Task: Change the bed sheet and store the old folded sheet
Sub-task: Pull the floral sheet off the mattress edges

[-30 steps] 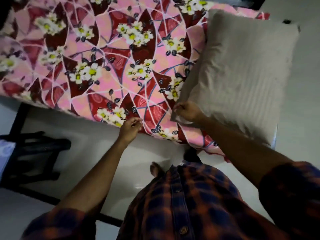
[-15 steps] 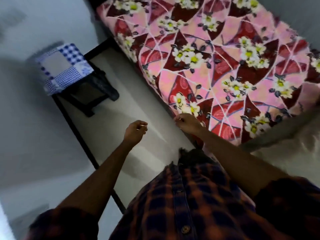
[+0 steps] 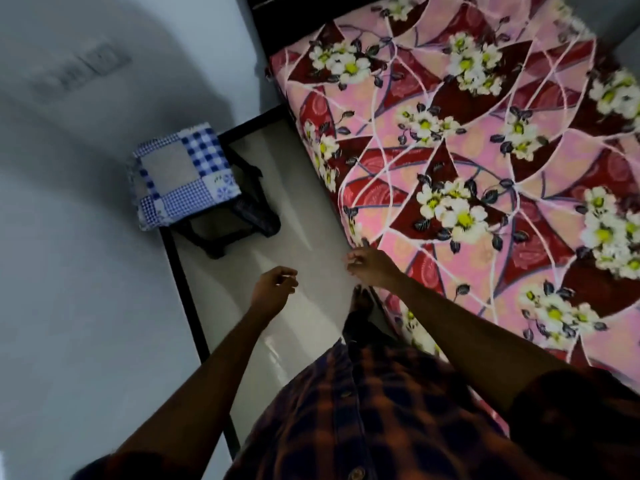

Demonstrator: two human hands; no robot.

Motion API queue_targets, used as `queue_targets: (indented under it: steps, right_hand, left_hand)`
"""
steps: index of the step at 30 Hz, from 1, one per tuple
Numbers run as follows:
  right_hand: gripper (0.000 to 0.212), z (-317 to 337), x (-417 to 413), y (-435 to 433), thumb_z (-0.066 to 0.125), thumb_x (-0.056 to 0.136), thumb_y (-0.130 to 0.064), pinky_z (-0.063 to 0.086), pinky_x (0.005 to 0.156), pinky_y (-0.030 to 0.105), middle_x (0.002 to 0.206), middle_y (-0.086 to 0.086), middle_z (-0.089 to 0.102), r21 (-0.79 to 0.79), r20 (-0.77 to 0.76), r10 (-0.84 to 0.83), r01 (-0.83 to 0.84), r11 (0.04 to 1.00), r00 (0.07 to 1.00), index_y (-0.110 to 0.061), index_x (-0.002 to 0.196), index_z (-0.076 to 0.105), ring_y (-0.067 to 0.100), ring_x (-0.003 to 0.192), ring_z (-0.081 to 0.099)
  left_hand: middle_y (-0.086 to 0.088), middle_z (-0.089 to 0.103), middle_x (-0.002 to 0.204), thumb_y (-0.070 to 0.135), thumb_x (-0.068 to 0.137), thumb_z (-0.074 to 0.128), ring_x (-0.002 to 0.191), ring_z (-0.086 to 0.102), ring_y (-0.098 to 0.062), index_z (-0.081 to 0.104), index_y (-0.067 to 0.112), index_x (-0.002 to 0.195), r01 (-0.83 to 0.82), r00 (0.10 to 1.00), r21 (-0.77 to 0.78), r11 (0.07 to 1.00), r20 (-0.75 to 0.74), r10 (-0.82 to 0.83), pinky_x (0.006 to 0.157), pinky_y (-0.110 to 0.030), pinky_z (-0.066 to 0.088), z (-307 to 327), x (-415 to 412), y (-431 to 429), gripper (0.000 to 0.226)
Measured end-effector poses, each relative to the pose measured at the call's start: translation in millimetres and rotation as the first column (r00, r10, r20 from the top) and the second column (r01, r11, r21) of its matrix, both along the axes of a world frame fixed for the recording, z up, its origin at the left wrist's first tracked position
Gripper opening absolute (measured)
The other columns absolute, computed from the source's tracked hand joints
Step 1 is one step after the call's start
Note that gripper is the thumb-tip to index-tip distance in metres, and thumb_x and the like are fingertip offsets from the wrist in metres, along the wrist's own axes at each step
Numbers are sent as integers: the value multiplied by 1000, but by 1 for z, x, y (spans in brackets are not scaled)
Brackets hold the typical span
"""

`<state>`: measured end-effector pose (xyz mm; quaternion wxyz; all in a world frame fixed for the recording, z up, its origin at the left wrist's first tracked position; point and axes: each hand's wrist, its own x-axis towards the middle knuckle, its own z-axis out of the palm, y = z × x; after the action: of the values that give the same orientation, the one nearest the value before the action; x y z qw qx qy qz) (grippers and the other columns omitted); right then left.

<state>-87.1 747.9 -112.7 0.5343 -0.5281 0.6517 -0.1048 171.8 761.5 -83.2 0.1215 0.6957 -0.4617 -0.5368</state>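
A pink and dark red sheet with white flowers covers the bed on the right. A folded blue-and-white checked sheet lies on a black stool by the wall at the left. My left hand hovers over the floor with its fingers loosely curled and holds nothing. My right hand is at the near edge of the bed, fingers bent and apart, empty, just beside the flowered sheet's edge.
A pale tiled floor strip runs between the bed and the grey wall, bordered by a black skirting line. The dark bed frame end shows at the top. My foot stands next to the bed.
The view swung left from the beige pillow toward the stool. My right hand let go of the pillow and both hands came off the bed edge.
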Motion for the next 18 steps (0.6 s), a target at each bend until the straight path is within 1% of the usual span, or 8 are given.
queue_targets:
  steps: [2, 4, 6, 9, 11, 13, 15, 18]
  right_hand:
    - [9, 3, -9, -41, 69, 87, -18, 40, 78, 23, 90, -5, 66, -9, -19, 18, -18, 1000, 1000, -26, 83, 68, 14, 89, 62]
    - [8, 6, -19, -81, 69, 86, -19, 38, 75, 20, 97, -4, 70, -29, -30, -6, 5, 1000, 1000, -23, 91, 73, 11, 91, 62]
    - [10, 11, -25, -111, 69, 87, -21, 37, 71, 19, 93, -7, 70, -35, -42, -12, 11, 999, 999, -22, 95, 74, 9, 86, 60]
    - [6, 15, -38, -160, 69, 84, -22, 46, 75, 25, 87, -8, 68, -53, -30, -20, 18, 998, 999, -23, 88, 73, 12, 84, 63]
    - [7, 16, -48, -194, 68, 85, -24, 51, 83, 31, 92, -8, 70, -70, -35, -50, 47, 996, 998, -24, 89, 73, 13, 88, 65]
    - [13, 17, -57, -226, 68, 90, -24, 45, 80, 27, 97, -9, 67, -75, -53, -68, 64, 995, 996, -19, 100, 75, 9, 89, 61]
    - [15, 14, -63, -261, 67, 91, -21, 40, 75, 25, 98, -6, 68, -70, -57, -94, 90, 994, 994, -15, 102, 75, 10, 87, 60]
    - [17, 3, -65, -317, 63, 91, -28, 46, 77, 28, 100, 2, 74, -40, -39, -144, 143, 989, 989, -16, 96, 74, 16, 89, 66]
  left_hand:
    - [-3, 73, 92, 11, 97, 57, 81, 68, -16, 68, 26, 99, -2, 1000, -11, 1000, -8, 2, 70, -26, 46, 5, -11, -42, 18]
    - [-4, 72, 92, 10, 97, 56, 78, 67, -13, 66, 25, 98, -30, 999, -26, 999, -25, 30, 67, -21, 45, 9, -23, -86, 18]
    - [-2, 71, 91, 10, 99, 53, 77, 66, -10, 66, 22, 100, -47, 999, -47, 998, -31, 45, 64, -15, 45, 16, -34, -119, 18]
    - [-4, 71, 90, 6, 100, 52, 76, 65, -11, 67, 13, 104, -19, 999, -70, 997, -51, 15, 58, -10, 45, 17, -49, -175, 17]
    - [-6, 70, 87, 4, 99, 53, 72, 65, -13, 68, 13, 99, 0, 998, -73, 997, -60, -4, 59, -15, 46, 13, -57, -217, 17]
    - [-8, 70, 82, 4, 98, 55, 68, 63, -16, 68, 15, 92, 17, 997, -76, 997, -79, -23, 59, -22, 46, 9, -67, -258, 19]
    - [-8, 67, 80, 3, 99, 54, 66, 61, -14, 66, 14, 89, 74, 993, -68, 995, -91, -80, 56, -20, 48, 2, -76, -304, 20]
    - [-4, 66, 85, 6, 101, 53, 71, 63, -8, 64, 14, 91, 121, 986, -62, 991, -103, -127, 65, -21, 48, -12, -86, -373, 17]
